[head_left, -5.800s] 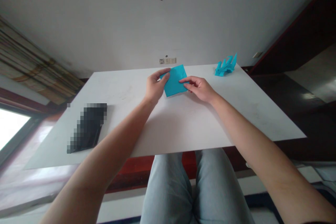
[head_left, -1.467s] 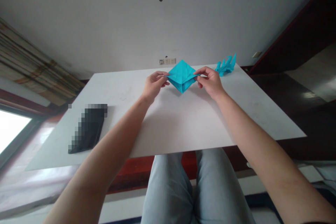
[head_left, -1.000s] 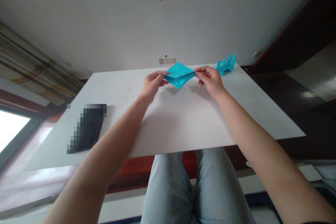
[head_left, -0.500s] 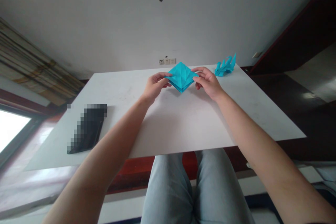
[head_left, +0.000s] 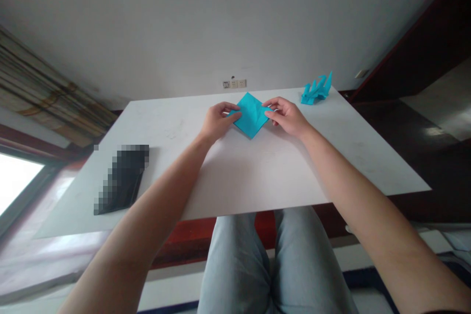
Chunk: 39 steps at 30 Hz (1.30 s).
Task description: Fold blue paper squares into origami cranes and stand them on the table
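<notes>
A blue sheet of origami paper [head_left: 250, 117], folded into a diamond with crease lines on its face, is held between my two hands over the far half of the white table [head_left: 257, 176]. My left hand [head_left: 220, 118] pinches its left corner, thumb on top. At the right corner, my right hand [head_left: 285, 117] grips the paper between thumb and fingers. The lower tip points toward me. Parts of both side corners are covered by my fingers.
Blue folded-paper figures [head_left: 316, 91] with pointed tips stand at the table's far right corner. A dark, pixelated flat object [head_left: 123, 179] lies on the left side near my forearm. Behind the table is a wall with power sockets [head_left: 234, 84].
The paper has tilted flatter and shifted slightly toward me and to the left. Its lower layers, which gaped before, now lie closed together. Both hands still grip the side corners.
</notes>
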{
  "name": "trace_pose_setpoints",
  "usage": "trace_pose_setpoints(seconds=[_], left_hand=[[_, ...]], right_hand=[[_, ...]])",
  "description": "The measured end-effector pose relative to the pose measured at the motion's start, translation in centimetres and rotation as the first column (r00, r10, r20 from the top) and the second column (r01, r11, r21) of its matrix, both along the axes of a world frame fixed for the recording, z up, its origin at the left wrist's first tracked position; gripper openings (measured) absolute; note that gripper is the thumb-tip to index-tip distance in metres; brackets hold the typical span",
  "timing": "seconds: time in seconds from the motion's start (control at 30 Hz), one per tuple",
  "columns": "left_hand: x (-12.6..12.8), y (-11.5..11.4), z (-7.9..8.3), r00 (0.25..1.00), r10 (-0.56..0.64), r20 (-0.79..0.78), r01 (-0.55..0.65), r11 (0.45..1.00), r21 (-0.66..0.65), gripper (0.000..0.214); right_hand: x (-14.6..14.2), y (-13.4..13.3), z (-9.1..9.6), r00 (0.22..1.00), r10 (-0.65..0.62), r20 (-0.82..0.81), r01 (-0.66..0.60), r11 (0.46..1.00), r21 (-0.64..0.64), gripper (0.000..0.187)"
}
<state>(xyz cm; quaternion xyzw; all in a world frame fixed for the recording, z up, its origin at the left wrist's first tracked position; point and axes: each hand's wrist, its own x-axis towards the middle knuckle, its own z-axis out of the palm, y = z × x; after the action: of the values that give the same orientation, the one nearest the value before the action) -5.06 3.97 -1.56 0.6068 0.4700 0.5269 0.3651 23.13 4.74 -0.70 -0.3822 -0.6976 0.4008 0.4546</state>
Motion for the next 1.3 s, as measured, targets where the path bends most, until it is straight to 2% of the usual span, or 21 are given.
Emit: trace_pose_setpoints(seconds=[0.13,0.3,0.37,0.47,0.53,0.67,0.8,1.03,1.13,1.3], left_hand=[[-0.6,0.0,-0.5,0.981,0.050,-0.190,-0.048,0.999,0.016,0.019],[-0.8,-0.5,-0.7,0.896,0.096,-0.433,-0.016,0.983,0.183,0.026],[-0.6,-0.8,-0.6,0.869,0.044,-0.493,0.050,0.983,0.176,0.029],[-0.2,-1.1,-0.5,0.836,-0.096,-0.540,0.199,0.970,0.136,0.026],[0.1,-1.5,-0.3,0.786,-0.144,-0.601,0.273,0.953,0.129,0.032],[0.3,-2.1,0.3,0.683,-0.161,-0.713,0.309,0.947,0.082,0.050],[0.2,-2.3,0.5,0.640,-0.165,-0.750,0.302,0.952,0.049,0.051],[0.4,-2.5,0.7,0.622,-0.163,-0.766,0.335,0.940,0.071,0.045],[0.5,-2.5,0.9,0.621,-0.182,-0.762,0.367,0.927,0.078,0.043],[0.5,-2.6,1.1,0.644,-0.191,-0.740,0.353,0.934,0.065,0.042]], right_hand=[[0.5,0.3,-0.5,0.987,-0.077,0.142,0.068,0.995,0.069,0.039],[0.8,0.3,-0.9,0.946,-0.105,0.308,0.080,0.993,0.092,0.023],[0.8,0.3,-1.0,0.936,-0.103,0.337,0.071,0.992,0.106,0.018],[0.8,0.4,-1.2,0.933,-0.090,0.349,0.061,0.994,0.095,0.019],[0.9,0.5,-1.4,0.931,-0.085,0.354,0.061,0.995,0.079,0.021],[1.1,0.8,-1.7,0.940,-0.053,0.336,0.039,0.998,0.049,0.024],[0.8,0.9,-1.6,0.971,0.036,0.238,-0.029,0.999,-0.031,0.032],[-0.4,-0.2,-0.8,0.987,0.137,0.078,-0.130,0.987,-0.093,0.044],[-0.5,-0.1,-1.0,0.977,0.114,0.180,-0.112,0.994,-0.020,0.041],[0.7,0.2,-1.0,0.902,0.038,0.429,-0.132,0.973,0.192,0.028]])
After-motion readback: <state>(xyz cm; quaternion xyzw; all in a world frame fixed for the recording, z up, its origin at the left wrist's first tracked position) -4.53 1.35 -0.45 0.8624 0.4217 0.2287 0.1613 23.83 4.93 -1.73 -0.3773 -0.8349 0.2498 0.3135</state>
